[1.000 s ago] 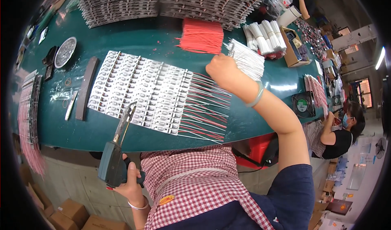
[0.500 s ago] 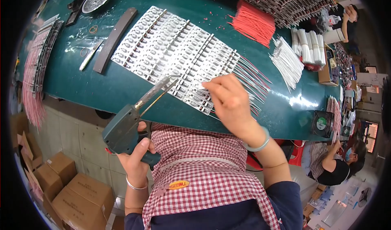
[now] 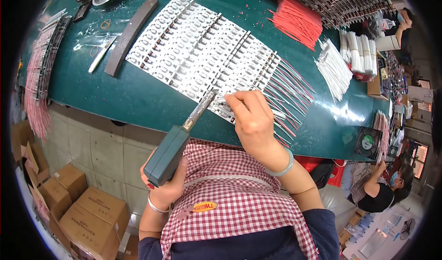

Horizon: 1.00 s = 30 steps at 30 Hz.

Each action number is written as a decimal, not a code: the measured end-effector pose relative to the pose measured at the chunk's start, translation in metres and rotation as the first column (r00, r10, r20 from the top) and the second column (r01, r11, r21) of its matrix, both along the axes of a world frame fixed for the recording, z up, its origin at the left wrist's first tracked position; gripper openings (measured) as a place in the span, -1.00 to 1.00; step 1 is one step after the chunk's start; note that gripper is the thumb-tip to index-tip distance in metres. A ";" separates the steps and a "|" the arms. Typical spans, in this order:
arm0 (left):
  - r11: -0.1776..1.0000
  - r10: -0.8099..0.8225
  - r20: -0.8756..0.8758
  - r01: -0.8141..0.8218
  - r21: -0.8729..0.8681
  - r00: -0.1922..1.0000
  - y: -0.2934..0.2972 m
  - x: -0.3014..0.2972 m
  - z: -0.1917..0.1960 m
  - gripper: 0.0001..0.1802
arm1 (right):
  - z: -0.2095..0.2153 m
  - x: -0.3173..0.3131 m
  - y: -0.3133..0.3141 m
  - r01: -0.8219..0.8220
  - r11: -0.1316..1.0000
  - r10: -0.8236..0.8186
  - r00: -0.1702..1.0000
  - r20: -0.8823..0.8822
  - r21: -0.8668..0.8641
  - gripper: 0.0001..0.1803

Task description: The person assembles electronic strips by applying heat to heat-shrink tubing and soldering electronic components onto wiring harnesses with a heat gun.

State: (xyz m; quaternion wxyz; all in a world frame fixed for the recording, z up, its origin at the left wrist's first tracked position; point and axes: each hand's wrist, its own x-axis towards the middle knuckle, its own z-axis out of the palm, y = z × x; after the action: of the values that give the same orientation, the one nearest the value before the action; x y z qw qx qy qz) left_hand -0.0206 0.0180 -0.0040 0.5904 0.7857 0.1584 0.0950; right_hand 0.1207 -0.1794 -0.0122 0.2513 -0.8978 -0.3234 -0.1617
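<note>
Right hand (image 3: 252,122): fingertips (image 3: 233,101) pinched together on a thin white wire (image 3: 220,98) at the near edge of the circuit-strip panel (image 3: 202,43). Wire end meets the soldering iron's metal tip (image 3: 207,99) just at 9 o'clock of the fingertips. Left hand (image 3: 166,185): fingers wrapped tight round the dark green soldering iron (image 3: 166,155), barrel pointing to 1 o'clock up to the panel edge.

Panel lies flat on the green table (image 3: 138,99), at 12 o'clock from both hands. Red and white leads (image 3: 290,89) fan off its edge at 3 o'clock. Loose white wire bundle (image 3: 334,66) and red wire bundle (image 3: 297,20) beyond at 1 o'clock. Dark curved bar (image 3: 130,34) and a small metal tool (image 3: 102,53) at 10 o'clock. Cardboard boxes (image 3: 69,200) on the floor at 8 o'clock. Another person (image 3: 373,191) sits at 4 o'clock.
</note>
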 end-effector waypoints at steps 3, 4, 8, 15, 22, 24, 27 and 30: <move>0.999 -0.008 0.039 0.006 0.036 0.999 -0.001 0.005 0.001 -0.76 | 0.002 0.000 0.000 0.003 1.000 -0.003 1.000 -0.004 -0.014 -0.62; 0.999 -0.007 0.065 0.004 0.052 0.998 -0.002 0.005 0.000 -0.76 | 0.003 0.000 0.000 0.005 1.000 -0.005 1.000 -0.004 -0.020 -0.61; 0.996 -0.024 0.082 0.017 0.089 0.996 -0.001 0.004 -0.002 -0.77 | 0.001 0.001 -0.001 -0.004 1.000 0.004 1.000 -0.008 -0.005 -0.60; 0.993 -0.050 0.031 0.047 0.112 0.998 -0.002 0.004 0.000 -0.78 | 0.002 0.002 -0.001 -0.010 1.000 0.010 1.000 -0.026 -0.004 -0.59; 0.976 -0.113 0.062 0.099 0.194 0.992 -0.001 0.007 -0.001 -0.80 | 0.002 0.003 -0.001 -0.018 1.000 0.018 1.000 -0.017 -0.007 -0.58; 0.972 -0.122 0.069 0.105 0.210 0.990 -0.001 0.009 0.001 -0.81 | 0.002 0.002 -0.001 -0.016 1.000 0.015 1.000 -0.022 -0.007 -0.58; 0.961 -0.142 0.063 0.122 0.247 0.988 0.000 0.009 0.004 -0.82 | 0.002 0.002 -0.001 -0.013 1.000 0.013 1.000 -0.025 -0.011 -0.59; 0.955 -0.155 0.059 0.134 0.263 0.986 0.000 0.009 0.003 -0.82 | 0.003 0.002 -0.001 -0.012 1.000 0.012 1.000 -0.022 -0.019 -0.60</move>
State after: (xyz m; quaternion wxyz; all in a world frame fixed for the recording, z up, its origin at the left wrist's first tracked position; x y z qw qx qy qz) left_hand -0.0119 0.0182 -0.0009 0.4941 0.8610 0.0635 0.1025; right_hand 0.1227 -0.1800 -0.0093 0.2472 -0.9000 -0.3276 -0.1470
